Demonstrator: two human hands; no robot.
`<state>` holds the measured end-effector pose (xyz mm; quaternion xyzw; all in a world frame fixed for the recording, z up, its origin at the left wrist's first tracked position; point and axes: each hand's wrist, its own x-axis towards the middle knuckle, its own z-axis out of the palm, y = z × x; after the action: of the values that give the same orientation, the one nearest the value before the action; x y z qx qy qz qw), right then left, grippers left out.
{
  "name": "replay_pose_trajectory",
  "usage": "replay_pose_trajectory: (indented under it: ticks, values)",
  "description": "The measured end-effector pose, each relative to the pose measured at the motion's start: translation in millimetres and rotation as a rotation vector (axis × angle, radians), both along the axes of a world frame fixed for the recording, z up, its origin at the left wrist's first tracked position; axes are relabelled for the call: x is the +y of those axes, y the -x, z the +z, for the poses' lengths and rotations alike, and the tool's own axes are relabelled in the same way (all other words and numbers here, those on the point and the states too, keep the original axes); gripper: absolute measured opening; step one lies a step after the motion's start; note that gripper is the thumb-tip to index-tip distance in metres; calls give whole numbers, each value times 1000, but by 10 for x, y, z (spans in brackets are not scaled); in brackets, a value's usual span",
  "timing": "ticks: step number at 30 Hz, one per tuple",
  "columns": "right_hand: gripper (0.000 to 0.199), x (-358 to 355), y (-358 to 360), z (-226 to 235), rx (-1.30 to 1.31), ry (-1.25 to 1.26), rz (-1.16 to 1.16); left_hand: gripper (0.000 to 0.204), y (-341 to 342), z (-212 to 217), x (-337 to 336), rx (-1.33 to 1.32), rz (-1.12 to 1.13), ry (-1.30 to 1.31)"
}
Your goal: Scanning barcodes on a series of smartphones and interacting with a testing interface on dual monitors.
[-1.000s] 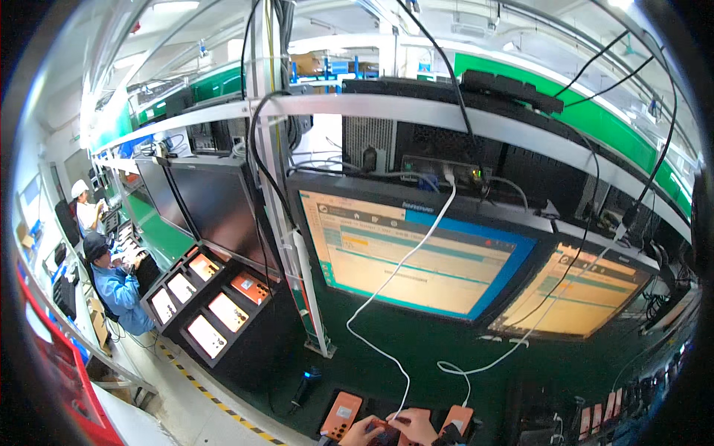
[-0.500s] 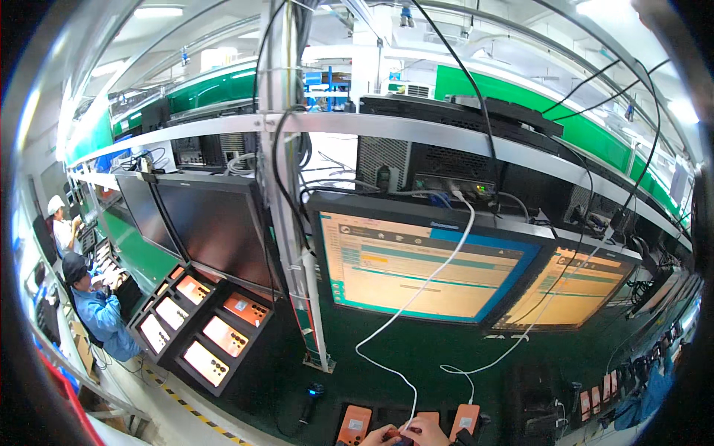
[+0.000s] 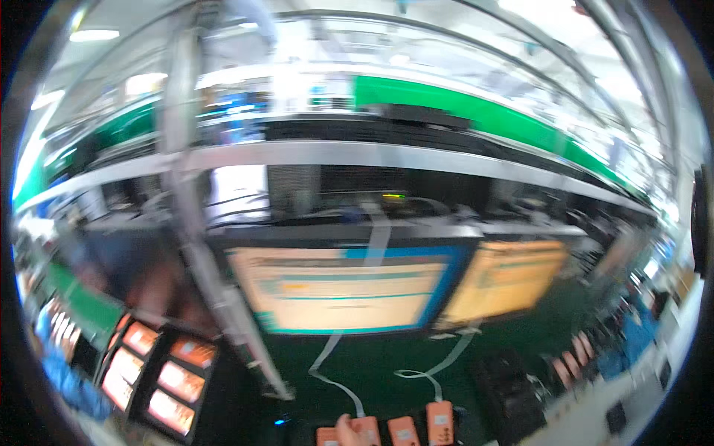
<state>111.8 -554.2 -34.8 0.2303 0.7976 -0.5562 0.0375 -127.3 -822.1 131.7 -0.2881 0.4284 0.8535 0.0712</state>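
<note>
At the lower edge, my left hand is closed at the left side of an orange phone; blur and the frame's edge hide most of its fingers. A white cable runs down to the top of this phone. Another orange phone lies just left of the hand. To the right lie a third orange phone and one more orange phone with a white cable at its top. My right hand is out of view.
Two lit monitors, a large one and a smaller one, stand behind the phones. A black tray of several phones sits at the left. A metal post rises beside it. People in blue work at both sides.
The view has swung right and blurred. Both hands were together at the cable end; now only the left shows, at a phone, and the right has left the view.
</note>
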Motion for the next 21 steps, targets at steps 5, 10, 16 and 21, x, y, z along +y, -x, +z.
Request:
replay_pose_trajectory:
  ticks: [5,10,16,21]
  values:
    - [25,339,-2047,-695,-335,327,-761,15,-332,-118,301,964,-345,1219]
    - [23,-142,-3438,-881,-395,464,-1161,19,-1184,-16,990,891,-1282,654]
    - [22,-305,-4159,-1375,-387,613,-1250,25,-2079,-342,2012,913,-1742,673]
    - [21,67,-4790,-1893,-357,553,-1234,28,-2668,-572,3054,1113,-1878,456]
